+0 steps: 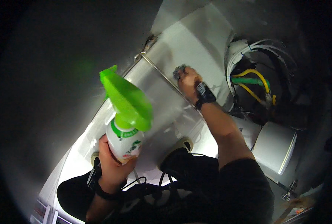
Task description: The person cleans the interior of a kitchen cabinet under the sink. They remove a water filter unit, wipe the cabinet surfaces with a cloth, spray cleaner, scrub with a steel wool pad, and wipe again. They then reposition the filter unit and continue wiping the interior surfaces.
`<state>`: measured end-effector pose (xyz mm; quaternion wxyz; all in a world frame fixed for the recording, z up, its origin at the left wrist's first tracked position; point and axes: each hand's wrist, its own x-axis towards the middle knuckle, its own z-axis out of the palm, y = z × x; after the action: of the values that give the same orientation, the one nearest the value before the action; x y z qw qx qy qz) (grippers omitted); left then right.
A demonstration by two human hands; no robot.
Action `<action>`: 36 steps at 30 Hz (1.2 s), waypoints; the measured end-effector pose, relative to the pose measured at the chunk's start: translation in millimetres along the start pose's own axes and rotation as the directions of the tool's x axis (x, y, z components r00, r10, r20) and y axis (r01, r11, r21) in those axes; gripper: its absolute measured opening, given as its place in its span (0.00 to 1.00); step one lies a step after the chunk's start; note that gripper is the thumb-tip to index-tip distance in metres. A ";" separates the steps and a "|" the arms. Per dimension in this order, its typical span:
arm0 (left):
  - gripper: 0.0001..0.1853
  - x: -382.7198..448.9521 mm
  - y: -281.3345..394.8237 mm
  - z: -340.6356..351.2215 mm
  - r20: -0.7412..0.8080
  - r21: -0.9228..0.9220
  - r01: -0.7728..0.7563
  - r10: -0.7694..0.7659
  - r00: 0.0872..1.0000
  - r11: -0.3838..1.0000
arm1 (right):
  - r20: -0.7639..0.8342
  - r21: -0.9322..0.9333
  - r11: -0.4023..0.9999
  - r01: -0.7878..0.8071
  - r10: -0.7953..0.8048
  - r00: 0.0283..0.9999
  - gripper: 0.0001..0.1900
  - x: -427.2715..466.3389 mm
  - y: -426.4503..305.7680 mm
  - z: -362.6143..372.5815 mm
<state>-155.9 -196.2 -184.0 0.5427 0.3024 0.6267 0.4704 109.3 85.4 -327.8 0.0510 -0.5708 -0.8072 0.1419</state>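
My left hand (114,168) grips the lower body of a white plastic spray bottle (125,144). The bottle's bright green trigger head (126,100) points up and to the left, and its label bears writing. With my arm stretched forward, my right hand (189,81) is closed on a dark grey crumpled wad (180,71). Blur hides whether the wad is a rag or a scouring pad. It appears to be against a pale, smooth panel (180,42). Black bands circle both wrists, and a small black device (206,92) sits on the right one.
A thin metal strip (166,77) crosses the shiny floor (152,92) diagonally beside my right hand. To the right, an opening holds bundled white cables (233,63), a yellow hose (252,71) and a green pipe (247,81). White box-like units (275,147) stand below it. My shoes (180,151) are underneath.
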 end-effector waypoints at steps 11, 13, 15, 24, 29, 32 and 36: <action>0.39 1.6 -5.9 2.5 -0.018 0.240 -0.131 0.139 0.990 0.962 | -0.134 -0.294 0.943 0.153 -0.199 0.971 0.11 14.7 -20.2 28.1; 0.39 2.3 -6.3 3.9 -0.017 0.222 -0.101 0.107 0.994 0.970 | -0.211 -0.293 0.951 0.101 -0.167 0.963 0.11 55.4 -18.3 31.0; 0.39 2.3 -5.9 3.6 0.004 0.209 -0.121 0.123 0.992 0.970 | -0.095 -0.325 0.945 0.025 -0.058 0.994 0.11 81.3 -11.9 27.3; 0.44 10.4 -22.0 6.9 0.394 0.262 -0.030 -0.079 0.916 0.965 | -0.006 0.309 0.945 0.104 -0.108 0.994 0.38 -47.7 -24.9 -57.1; 0.41 27.3 -23.0 11.6 0.485 -0.018 0.225 -0.188 0.854 0.974 | 0.468 0.809 -0.111 -0.578 -0.474 0.746 0.46 -130.6 -94.4 -42.1; 0.43 44.5 -23.0 10.2 0.478 0.064 0.100 -0.118 0.870 0.993 | 0.377 0.842 -0.296 -0.450 -0.273 0.885 0.43 -142.5 -121.2 -45.3; 0.51 58.1 -28.7 17.5 0.555 0.091 0.023 -0.071 0.829 0.996 | 0.392 0.886 -0.340 -0.316 0.187 0.901 0.37 -131.5 -137.0 -54.9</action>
<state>-148.5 -150.8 -232.8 0.7006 0.4326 0.4668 0.3226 43.6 -70.5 -225.6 0.4152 -0.4579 -0.2279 0.7523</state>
